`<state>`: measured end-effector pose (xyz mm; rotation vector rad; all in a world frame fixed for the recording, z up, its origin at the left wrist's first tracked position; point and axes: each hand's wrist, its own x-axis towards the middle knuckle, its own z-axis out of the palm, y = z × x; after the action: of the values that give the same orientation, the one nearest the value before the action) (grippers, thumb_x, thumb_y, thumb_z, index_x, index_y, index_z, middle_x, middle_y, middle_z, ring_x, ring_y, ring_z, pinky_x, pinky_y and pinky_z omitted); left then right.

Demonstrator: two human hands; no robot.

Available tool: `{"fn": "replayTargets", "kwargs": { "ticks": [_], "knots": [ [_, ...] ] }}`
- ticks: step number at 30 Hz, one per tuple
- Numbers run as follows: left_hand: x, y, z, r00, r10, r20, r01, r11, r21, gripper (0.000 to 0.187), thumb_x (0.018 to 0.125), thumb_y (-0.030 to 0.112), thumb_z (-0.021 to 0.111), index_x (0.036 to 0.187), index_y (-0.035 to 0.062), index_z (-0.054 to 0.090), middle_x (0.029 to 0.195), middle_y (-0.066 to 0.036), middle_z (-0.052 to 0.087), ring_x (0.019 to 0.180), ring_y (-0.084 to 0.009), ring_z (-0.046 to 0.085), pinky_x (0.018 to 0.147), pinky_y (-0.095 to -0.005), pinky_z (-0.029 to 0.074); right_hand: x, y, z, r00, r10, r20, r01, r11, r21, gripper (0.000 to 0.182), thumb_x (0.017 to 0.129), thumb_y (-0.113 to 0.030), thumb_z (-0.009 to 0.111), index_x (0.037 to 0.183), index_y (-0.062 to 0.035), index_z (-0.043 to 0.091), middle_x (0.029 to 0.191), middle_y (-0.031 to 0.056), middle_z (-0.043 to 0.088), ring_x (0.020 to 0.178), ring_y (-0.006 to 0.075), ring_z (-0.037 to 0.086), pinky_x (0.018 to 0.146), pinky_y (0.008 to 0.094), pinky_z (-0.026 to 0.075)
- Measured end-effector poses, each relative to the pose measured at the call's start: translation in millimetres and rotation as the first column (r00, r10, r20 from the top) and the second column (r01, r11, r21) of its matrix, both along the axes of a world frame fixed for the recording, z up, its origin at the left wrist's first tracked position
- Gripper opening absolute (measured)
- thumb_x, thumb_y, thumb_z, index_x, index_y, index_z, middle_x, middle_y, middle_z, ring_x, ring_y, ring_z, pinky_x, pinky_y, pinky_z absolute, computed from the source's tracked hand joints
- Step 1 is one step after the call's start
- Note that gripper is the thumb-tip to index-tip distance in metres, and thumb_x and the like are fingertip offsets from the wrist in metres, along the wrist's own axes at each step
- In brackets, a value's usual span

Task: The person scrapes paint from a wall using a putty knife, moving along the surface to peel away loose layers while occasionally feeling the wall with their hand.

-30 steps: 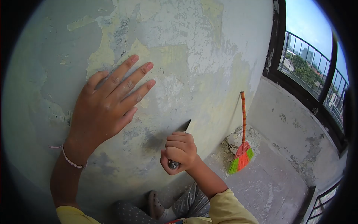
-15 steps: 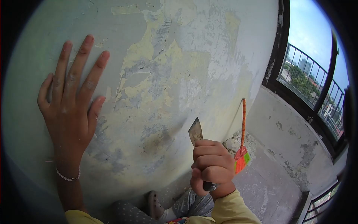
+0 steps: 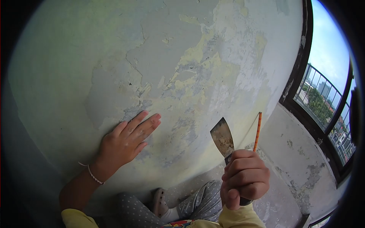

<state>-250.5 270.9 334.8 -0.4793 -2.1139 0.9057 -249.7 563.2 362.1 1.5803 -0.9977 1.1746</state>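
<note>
My right hand (image 3: 246, 178) is wrapped round the dark handle of a putty knife (image 3: 223, 138), its stained blade pointing up and a little left. The blade appears held off the wall. Against the wall (image 3: 163, 49), my left hand (image 3: 127, 142) lies with its fingers stretched out, palm side down, beside a patch of chipped paint. Grey, white and yellowish layers show where the wall's paint has flaked. A thin bracelet (image 3: 95, 175) circles my left wrist.
An orange broom handle (image 3: 257, 131) leans in the corner behind my right hand, its bristles hidden. A dark-framed window (image 3: 323, 91) with railings outside stands at right, above a peeling low wall (image 3: 300, 148). My folded legs (image 3: 140, 211) and brown shoe (image 3: 159, 201) are below.
My left hand has moved down and right along the wall. The right hand has moved right with the putty knife, whose blade now shows more broadly. The view has shifted left.
</note>
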Motion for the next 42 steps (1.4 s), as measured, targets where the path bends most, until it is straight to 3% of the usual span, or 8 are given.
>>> {"fn": "replayTargets", "kwargs": {
  "ticks": [3, 6, 11, 18, 26, 32, 38, 42],
  "knots": [
    [3, -5, 35, 0.999, -0.029, -0.042, 0.034, 0.991, 0.126, 0.081, 0.083, 0.043, 0.07, 0.156, 0.0259, 0.039, 0.163, 0.01, 0.032, 0.148, -0.0155, 0.032, 0.111, -0.0379, 0.029, -3, -6, 7, 0.998, 0.068, 0.013, -0.067, 0.997, -0.049, 0.037, 0.086, -0.007, 0.066, 0.064, -0.0088, 0.037, 0.05, 0.0034, 0.05, 0.039, 0.0172, 0.045, 0.039, 0.0293, 0.031],
    [11, -11, 63, 0.99, 0.016, -0.142, 0.022, 0.966, 0.257, 0.079, 0.085, 0.036, 0.069, 0.156, 0.0234, 0.039, 0.164, 0.007, 0.033, 0.15, -0.0197, 0.031, 0.111, -0.0415, 0.029, -7, -10, 9, 0.979, 0.072, 0.192, -0.012, 0.955, -0.297, 0.05, 0.097, -0.041, 0.067, 0.07, -0.0129, 0.034, 0.05, -0.0015, 0.05, 0.04, 0.0096, 0.046, 0.039, 0.0252, 0.033],
    [19, -24, 41, 0.96, 0.124, -0.251, -0.003, 0.901, 0.434, 0.068, 0.092, 0.035, 0.059, 0.155, 0.0169, 0.04, 0.163, 0.002, 0.035, 0.15, -0.0261, 0.031, 0.114, -0.0424, 0.024, -21, -9, 2, 0.965, 0.15, 0.214, -0.055, 0.917, -0.395, 0.049, 0.09, -0.055, 0.068, 0.08, -0.0146, 0.042, 0.056, -0.0002, 0.054, 0.049, 0.0126, 0.056, 0.043, 0.0237, 0.039],
    [26, -44, -17, 0.981, 0.06, -0.186, -0.023, 0.981, 0.192, 0.064, 0.095, 0.041, 0.053, 0.152, 0.0137, 0.044, 0.162, -0.001, 0.037, 0.15, -0.0271, 0.033, 0.113, -0.0422, 0.025, -28, -1, 11, 0.844, 0.318, 0.433, -0.232, 0.943, -0.241, 0.056, 0.083, -0.062, 0.065, 0.086, -0.0099, 0.046, 0.058, 0.0041, 0.053, 0.048, 0.0169, 0.059, 0.043, 0.0267, 0.05],
    [16, -30, 75, 0.879, 0.196, -0.434, 0.035, 0.882, 0.469, 0.074, 0.094, 0.03, 0.058, 0.16, 0.0116, 0.027, 0.166, -0.004, 0.028, 0.152, -0.0272, 0.027, 0.112, -0.0414, 0.027, -35, -17, 17, 0.827, 0.36, 0.432, -0.194, 0.904, -0.381, 0.05, 0.097, -0.06, 0.043, 0.088, -0.011, 0.041, 0.058, 0.0002, 0.041, 0.046, 0.0113, 0.044, 0.041, 0.0239, 0.039],
    [2, 0, 31, 0.954, 0.096, -0.282, 0.028, 0.913, 0.406, 0.075, 0.091, 0.032, 0.062, 0.158, 0.012, 0.033, 0.166, -0.002, 0.03, 0.152, -0.0253, 0.029, 0.113, -0.0395, 0.027, -34, -24, 11, 0.763, 0.318, 0.563, -0.108, 0.921, -0.374, 0.052, 0.098, -0.058, 0.049, 0.081, -0.0095, 0.04, 0.054, 0.0001, 0.04, 0.042, 0.0103, 0.039, 0.037, 0.0249, 0.035],
    [-1, 13, -15, 0.99, 0.023, -0.141, 0.001, 0.986, 0.168, 0.074, 0.088, 0.038, 0.065, 0.155, 0.0175, 0.041, 0.165, 0.003, 0.031, 0.149, -0.0224, 0.032, 0.112, -0.0374, 0.029, -30, -17, 24, 0.673, 0.432, 0.6, -0.201, 0.888, -0.413, 0.037, 0.099, -0.014, 0.06, 0.068, -0.0079, 0.041, 0.048, 0.002, 0.042, 0.036, 0.0107, 0.037, 0.033, 0.0252, 0.032],
    [-7, 27, -40, 0.999, -0.005, -0.04, 0.011, 0.988, 0.154, 0.072, 0.09, 0.039, 0.06, 0.157, 0.0237, 0.038, 0.166, 0.006, 0.029, 0.149, -0.0199, 0.033, 0.114, -0.0375, 0.026, -32, -13, 47, 0.922, 0.204, 0.33, -0.139, 0.968, -0.21, 0.027, 0.089, -0.004, 0.058, 0.066, -0.0074, 0.044, 0.048, 0.0046, 0.049, 0.037, 0.0127, 0.043, 0.034, 0.0251, 0.037]
  ]
}}
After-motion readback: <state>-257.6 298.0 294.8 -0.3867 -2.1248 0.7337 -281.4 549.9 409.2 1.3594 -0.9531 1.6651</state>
